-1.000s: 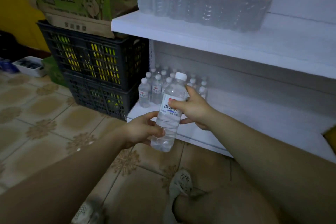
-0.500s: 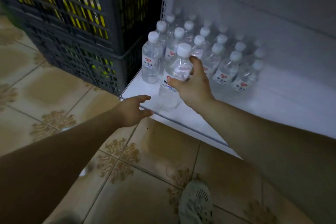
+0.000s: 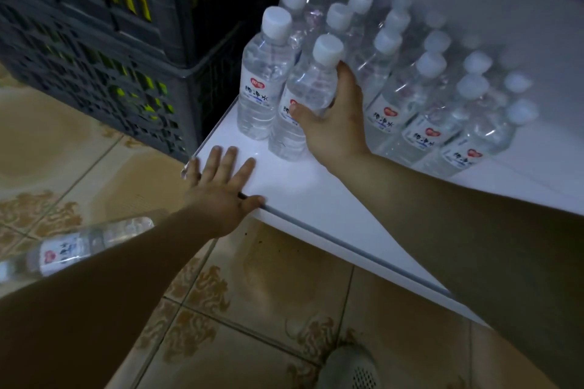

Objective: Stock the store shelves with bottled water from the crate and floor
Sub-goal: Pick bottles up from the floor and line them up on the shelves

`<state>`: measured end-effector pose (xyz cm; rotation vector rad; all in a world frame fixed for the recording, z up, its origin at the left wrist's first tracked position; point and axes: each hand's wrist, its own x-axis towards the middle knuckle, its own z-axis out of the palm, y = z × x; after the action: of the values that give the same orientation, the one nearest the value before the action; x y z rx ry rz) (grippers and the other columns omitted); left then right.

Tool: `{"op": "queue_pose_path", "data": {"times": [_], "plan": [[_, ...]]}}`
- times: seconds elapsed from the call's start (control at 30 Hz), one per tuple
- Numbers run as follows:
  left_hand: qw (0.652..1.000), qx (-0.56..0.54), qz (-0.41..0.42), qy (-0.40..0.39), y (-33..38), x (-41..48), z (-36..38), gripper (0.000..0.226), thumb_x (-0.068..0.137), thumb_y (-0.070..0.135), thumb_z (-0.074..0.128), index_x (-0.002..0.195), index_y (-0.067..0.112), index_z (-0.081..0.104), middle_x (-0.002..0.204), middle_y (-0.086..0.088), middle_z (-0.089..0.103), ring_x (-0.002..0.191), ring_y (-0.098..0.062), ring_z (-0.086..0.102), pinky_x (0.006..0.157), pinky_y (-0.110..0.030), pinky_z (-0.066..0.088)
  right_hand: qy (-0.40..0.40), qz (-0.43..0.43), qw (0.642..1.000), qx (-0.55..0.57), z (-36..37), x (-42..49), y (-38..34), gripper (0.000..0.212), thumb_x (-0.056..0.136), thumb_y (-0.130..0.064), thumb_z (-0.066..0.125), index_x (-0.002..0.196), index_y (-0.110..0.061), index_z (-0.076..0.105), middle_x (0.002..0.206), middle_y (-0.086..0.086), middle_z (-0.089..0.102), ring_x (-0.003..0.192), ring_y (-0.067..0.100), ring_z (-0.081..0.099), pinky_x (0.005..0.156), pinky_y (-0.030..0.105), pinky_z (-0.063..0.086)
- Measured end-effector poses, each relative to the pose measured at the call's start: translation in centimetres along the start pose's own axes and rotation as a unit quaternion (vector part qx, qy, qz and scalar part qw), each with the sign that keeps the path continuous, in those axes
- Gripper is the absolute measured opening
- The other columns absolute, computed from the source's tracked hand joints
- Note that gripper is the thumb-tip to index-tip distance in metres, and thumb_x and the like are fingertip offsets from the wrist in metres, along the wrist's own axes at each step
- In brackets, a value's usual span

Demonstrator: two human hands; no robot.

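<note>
My right hand point(image 3: 335, 123) grips a clear water bottle point(image 3: 303, 98) with a white cap, standing upright on the white bottom shelf point(image 3: 316, 196) beside another front bottle point(image 3: 264, 79). Several more capped bottles point(image 3: 420, 95) stand in rows behind and to the right. My left hand point(image 3: 221, 186) rests flat on the shelf's front left corner, fingers spread, thumb hooked over the edge. One more bottle point(image 3: 79, 249) lies on its side on the tiled floor at the left, partly hidden by my left forearm.
Dark plastic crates point(image 3: 104, 35) with yellow contents are stacked on the floor tight against the shelf's left end. The patterned tile floor point(image 3: 268, 300) spreads below the shelf. A shoe point(image 3: 350, 369) shows at the bottom edge.
My right hand has set the bottle down upright beside the front bottle. My left hand has moved from the air onto the shelf corner. The camera has come closer to the shelf.
</note>
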<state>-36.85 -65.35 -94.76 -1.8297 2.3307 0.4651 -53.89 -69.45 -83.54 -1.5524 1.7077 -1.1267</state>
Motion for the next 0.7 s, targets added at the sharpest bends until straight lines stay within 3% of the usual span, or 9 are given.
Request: {"op": "queue_pose_path", "data": {"times": [0.1,0.2,0.3,0.37,0.5,0.57,0.7], "plan": [[1.0,0.001,0.005,-0.013,-0.1,-0.2,-0.5,0.078,0.089,0.072,0.016,0.15,0.035,-0.015,0.158,-0.002,-0.025,0.143,-0.024,-0.028,0.113,-0.049,-0.018,0.008,-0.009,1.0,-0.025,0.1,0.5,0.4,0.082,0.086,-0.018,0.073,0.151,-0.024,0.023,0.148,0.005,0.028,0.138,0.017,0.032,0.107,0.022,0.028],[0.998,-0.037,0.019,-0.039,-0.1,-0.5,-2.0,0.076,0.093,0.064,0.033,0.153,0.032,-0.002,0.16,-0.004,-0.018,0.146,-0.024,-0.021,0.115,-0.048,-0.012,-0.003,-0.004,0.998,-0.057,0.1,0.6,0.5,0.086,0.088,-0.022,0.071,0.153,-0.025,0.016,0.152,0.006,0.026,0.14,0.019,0.031,0.113,0.031,0.03],[0.982,-0.171,0.0,-0.077,-0.2,-1.8,-4.1,0.072,0.094,0.051,0.048,0.153,0.022,0.019,0.162,-0.005,0.001,0.148,-0.021,-0.003,0.119,-0.039,0.003,-0.044,0.039,0.995,-0.085,-0.6,0.7,-0.4,0.09,0.088,-0.029,0.071,0.154,-0.032,0.01,0.153,-0.001,0.033,0.136,0.02,0.039,0.11,0.036,0.037],[0.964,-0.243,-0.026,-0.102,-0.4,-3.8,-5.9,0.072,0.094,0.046,0.053,0.152,0.018,0.021,0.161,-0.005,0.007,0.148,-0.018,0.005,0.119,-0.031,0.008,-0.077,0.068,0.989,-0.108,-1.8,0.4,-1.7,0.095,0.086,-0.032,0.072,0.154,-0.032,0.005,0.154,0.0,0.033,0.135,0.022,0.041,0.101,0.03,0.04],[0.965,-0.229,-0.038,-0.119,-1.1,-10.1,-10.6,0.074,0.095,0.045,0.051,0.154,0.019,0.015,0.162,-0.003,0.006,0.147,-0.02,0.014,0.114,-0.027,0.018,-0.112,0.082,0.976,-0.169,-4.6,-1.9,-6.3,0.097,0.087,-0.04,0.069,0.155,-0.029,0.001,0.154,0.008,0.029,0.132,0.028,0.042,0.087,0.025,0.037],[0.968,-0.222,-0.041,-0.111,-1.5,-14.0,-13.3,0.074,0.095,0.044,0.051,0.154,0.019,0.014,0.162,-0.002,0.007,0.145,-0.021,0.022,0.11,-0.026,0.023,-0.131,0.067,0.967,-0.21,-5.9,-3.6,-9.5,0.092,0.089,-0.044,0.065,0.156,-0.025,0.005,0.153,0.009,0.03,0.134,0.029,0.041,0.09,0.028,0.037],[0.978,-0.188,-0.047,-0.081,-2.6,-23.0,-18.7,0.072,0.096,0.044,0.051,0.154,0.02,0.016,0.161,-0.003,0.009,0.147,-0.02,0.015,0.113,-0.029,0.02,-0.185,0.036,0.95,-0.249,-7.5,-8.5,-17.2,0.084,0.092,-0.049,0.059,0.155,-0.018,0.013,0.158,0.01,0.027,0.14,0.029,0.033,0.105,0.031,0.033]]}}
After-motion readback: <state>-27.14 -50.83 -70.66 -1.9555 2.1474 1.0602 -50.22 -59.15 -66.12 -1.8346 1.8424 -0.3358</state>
